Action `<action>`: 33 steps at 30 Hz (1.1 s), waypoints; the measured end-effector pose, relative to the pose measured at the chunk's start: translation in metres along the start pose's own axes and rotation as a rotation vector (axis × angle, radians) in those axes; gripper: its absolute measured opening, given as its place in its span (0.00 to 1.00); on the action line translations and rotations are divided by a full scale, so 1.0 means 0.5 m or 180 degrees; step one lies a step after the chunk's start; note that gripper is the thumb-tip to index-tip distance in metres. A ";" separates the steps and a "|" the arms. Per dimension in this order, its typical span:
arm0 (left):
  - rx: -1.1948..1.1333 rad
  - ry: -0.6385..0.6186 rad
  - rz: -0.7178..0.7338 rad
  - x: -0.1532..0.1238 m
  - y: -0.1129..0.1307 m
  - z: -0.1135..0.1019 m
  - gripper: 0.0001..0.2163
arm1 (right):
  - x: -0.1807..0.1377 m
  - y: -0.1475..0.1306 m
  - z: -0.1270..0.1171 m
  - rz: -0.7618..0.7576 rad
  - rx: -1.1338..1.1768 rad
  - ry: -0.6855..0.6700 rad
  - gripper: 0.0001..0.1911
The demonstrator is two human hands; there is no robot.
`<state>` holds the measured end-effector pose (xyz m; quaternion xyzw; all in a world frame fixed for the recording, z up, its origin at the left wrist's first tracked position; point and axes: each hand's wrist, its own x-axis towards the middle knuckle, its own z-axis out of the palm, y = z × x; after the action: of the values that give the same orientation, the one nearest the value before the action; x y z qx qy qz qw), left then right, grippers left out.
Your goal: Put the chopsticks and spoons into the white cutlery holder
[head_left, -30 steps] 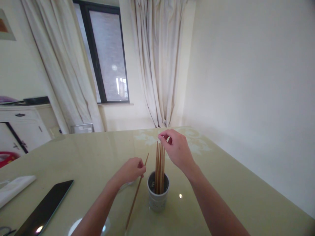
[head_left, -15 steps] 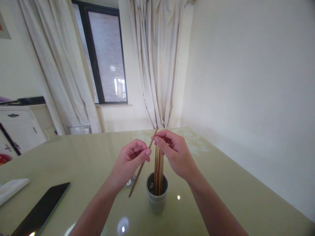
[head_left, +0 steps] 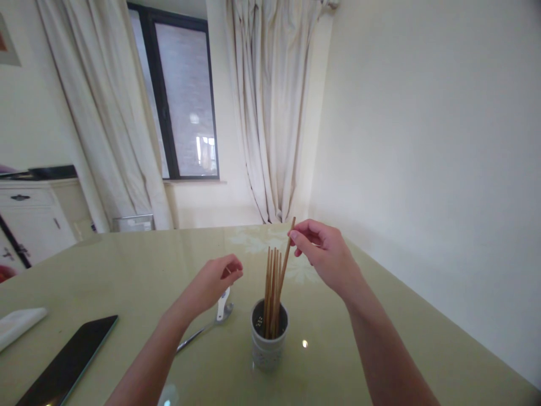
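Observation:
My right hand pinches a wooden chopstick near its upper end. That chopstick leans to the right, its lower end going down among several other chopsticks that stand in a grey cup. My left hand is to the left of the cup, over the table, its fingers loosely curled with a gap to the thumb and nothing seen in them. Below it lie a metal spoon and a white utensil with a rounded end, partly hidden by the hand.
A dark flat tablet-like device lies on the glossy green table at the left, near a white object at the edge of view. A wall borders the table on the right. Curtains and a window stand behind.
My left hand has let go of the chopstick and drawn back to the left. My right hand has moved right with the chopstick, whose lower end is now in the cup.

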<state>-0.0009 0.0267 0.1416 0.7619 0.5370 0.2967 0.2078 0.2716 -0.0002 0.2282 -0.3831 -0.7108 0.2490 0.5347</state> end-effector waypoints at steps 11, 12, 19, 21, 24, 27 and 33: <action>0.1549 -0.0516 -0.0767 0.009 -0.136 0.074 0.09 | -0.001 0.026 0.007 0.0575 -0.0973 -0.1019 0.09; 0.1589 -0.0517 -0.0798 0.008 -0.140 0.078 0.09 | 0.000 0.031 0.009 0.0637 -0.1046 -0.1069 0.10; 0.1658 -0.0531 -0.0847 0.004 -0.150 0.100 0.11 | 0.005 0.044 0.017 0.0776 -0.1588 -0.1211 0.12; 0.1618 -0.0508 -0.0832 0.005 -0.148 0.104 0.13 | 0.004 0.042 0.018 0.0756 -0.1689 -0.1201 0.12; 0.1557 -0.0474 -0.0817 0.007 -0.148 0.109 0.17 | 0.001 0.038 0.015 0.0709 -0.1799 -0.1184 0.13; 0.1514 -0.0426 -0.0839 0.008 -0.152 0.113 0.20 | -0.001 0.037 0.012 0.0665 -0.1883 -0.1207 0.12; 0.1409 -0.0246 -0.0812 0.007 -0.156 0.121 0.22 | -0.001 0.044 0.013 0.0604 -0.1946 -0.1394 0.10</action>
<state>-0.0135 0.0563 0.0485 0.7257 0.6723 0.1140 0.0921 0.2716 0.0126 0.2090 -0.5266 -0.8110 0.1499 0.2061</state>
